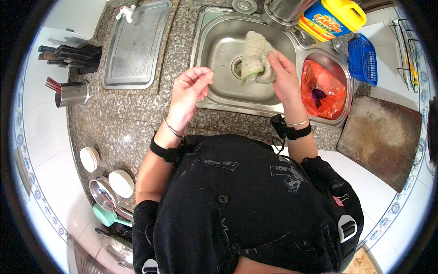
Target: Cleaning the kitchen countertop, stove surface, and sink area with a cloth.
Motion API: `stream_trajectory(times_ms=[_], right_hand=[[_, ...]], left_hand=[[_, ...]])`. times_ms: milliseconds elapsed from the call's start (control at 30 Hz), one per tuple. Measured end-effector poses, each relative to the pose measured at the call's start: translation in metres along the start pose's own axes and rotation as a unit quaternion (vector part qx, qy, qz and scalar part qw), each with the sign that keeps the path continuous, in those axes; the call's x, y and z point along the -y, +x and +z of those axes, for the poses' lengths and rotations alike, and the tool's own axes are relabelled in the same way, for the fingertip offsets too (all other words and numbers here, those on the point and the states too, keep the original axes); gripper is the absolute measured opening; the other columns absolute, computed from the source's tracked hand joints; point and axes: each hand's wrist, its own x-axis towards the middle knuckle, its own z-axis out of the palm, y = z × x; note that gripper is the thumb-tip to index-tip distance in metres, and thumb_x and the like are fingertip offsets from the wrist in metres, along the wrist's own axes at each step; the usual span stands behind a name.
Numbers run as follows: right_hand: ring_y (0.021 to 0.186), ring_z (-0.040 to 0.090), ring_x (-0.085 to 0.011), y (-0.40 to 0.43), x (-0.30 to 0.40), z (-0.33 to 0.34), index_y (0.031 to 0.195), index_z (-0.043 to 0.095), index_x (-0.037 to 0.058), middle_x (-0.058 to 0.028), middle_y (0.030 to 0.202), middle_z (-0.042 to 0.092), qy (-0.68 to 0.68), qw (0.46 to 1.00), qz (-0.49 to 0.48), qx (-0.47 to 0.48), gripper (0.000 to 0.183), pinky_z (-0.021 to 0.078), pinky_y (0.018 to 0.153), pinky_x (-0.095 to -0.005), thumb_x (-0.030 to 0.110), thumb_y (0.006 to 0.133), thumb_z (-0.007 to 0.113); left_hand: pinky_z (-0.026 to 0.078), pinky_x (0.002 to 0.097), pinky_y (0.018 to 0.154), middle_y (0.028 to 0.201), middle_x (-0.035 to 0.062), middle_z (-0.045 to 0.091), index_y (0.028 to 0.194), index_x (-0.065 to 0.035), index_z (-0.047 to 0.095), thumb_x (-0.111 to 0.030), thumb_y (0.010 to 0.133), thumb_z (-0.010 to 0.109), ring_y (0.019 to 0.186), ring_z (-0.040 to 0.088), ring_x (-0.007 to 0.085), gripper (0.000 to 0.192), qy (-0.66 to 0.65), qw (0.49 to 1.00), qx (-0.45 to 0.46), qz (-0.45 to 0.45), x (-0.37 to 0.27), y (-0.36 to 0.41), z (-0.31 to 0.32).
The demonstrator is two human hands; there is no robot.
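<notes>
My right hand (286,76) grips a bunched beige cloth (257,51) with green edging, held above the large basin of a stainless-steel sink (222,41). The cloth hangs between the camera and the basin, partly covering the drain (236,65). Over the basin's front left corner is my left hand (191,84), its thumb and fingertips pinched together. Nothing can be made out between those fingers. In the small side basin, to the right of my right hand, lies a red plastic bag (318,75) with a dark purple scrap (318,97) on it.
A yellow detergent bottle (347,15) and metal pot (284,12) stand behind the sink. At right are a blue basket (362,61) and worn board (379,137). Leftward sit a metal tray (131,51), knife block (89,59), steel cup (73,93) and white bowls (121,184).
</notes>
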Motion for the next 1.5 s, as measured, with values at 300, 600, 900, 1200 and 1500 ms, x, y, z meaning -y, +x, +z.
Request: stream_trajectory(times_ms=[300,600,900,1200,1500], right_hand=[[0.101,0.061,-0.0110,-0.028,0.026,-0.056,0.125,0.057,-0.0038,-0.0064,0.115,0.064,0.056,0.996,-0.037,-0.053,0.032,0.0486,0.087,-0.0256,0.014,0.099,0.053],[0.107,0.058,-0.0124,-0.049,0.017,-0.088,0.127,0.055,-0.0041,-0.0070,0.118,0.063,0.070,0.992,-0.023,-0.099,0.034,0.0463,0.093,-0.0274,0.014,0.099,0.052],[0.105,0.056,-0.0098,-0.052,-0.006,-0.078,0.124,0.059,-0.0035,-0.0054,0.114,0.065,-0.034,0.997,0.062,-0.007,0.035,0.0436,0.093,-0.0260,0.018,0.097,0.056],[0.093,0.057,-0.0093,-0.064,0.003,-0.053,0.121,0.061,-0.0006,-0.0054,0.105,0.068,-0.245,0.930,0.106,0.253,0.031,0.0477,0.083,-0.0262,0.017,0.095,0.057],[0.104,0.058,-0.0168,-0.063,0.023,-0.072,0.107,0.070,0.0032,-0.0075,0.107,0.064,-0.271,0.956,-0.009,0.115,0.024,0.0443,0.090,-0.0284,0.004,0.083,0.066]], left_hand=[[0.038,0.0176,0.050,0.080,0.0017,0.065,0.100,-0.0022,0.065,-0.015,0.092,0.063,0.056,0.051,0.0046,0.015,-0.096,0.992,0.076,-0.041,0.019,0.039,0.017],[0.040,0.0195,0.051,0.079,0.0010,0.065,0.097,-0.0042,0.065,-0.014,0.092,0.063,0.057,0.051,0.0045,0.011,0.059,0.998,0.025,-0.005,0.041,0.044,0.018],[0.045,0.0192,0.056,0.086,0.0025,0.066,0.106,-0.0047,0.065,-0.017,0.092,0.063,0.065,0.055,0.0045,0.019,0.177,0.969,0.131,-0.109,0.054,0.020,0.015],[0.049,0.0233,0.070,0.090,0.0012,0.068,0.108,0.0003,0.066,-0.017,0.090,0.066,0.079,0.058,0.0053,0.025,0.205,0.927,0.310,-0.059,0.068,-0.002,0.034],[0.042,0.0213,0.059,0.077,-0.0056,0.060,0.094,-0.0003,0.065,-0.018,0.090,0.067,0.069,0.049,0.0021,0.018,0.219,0.934,0.282,-0.036,0.052,-0.008,0.052]])
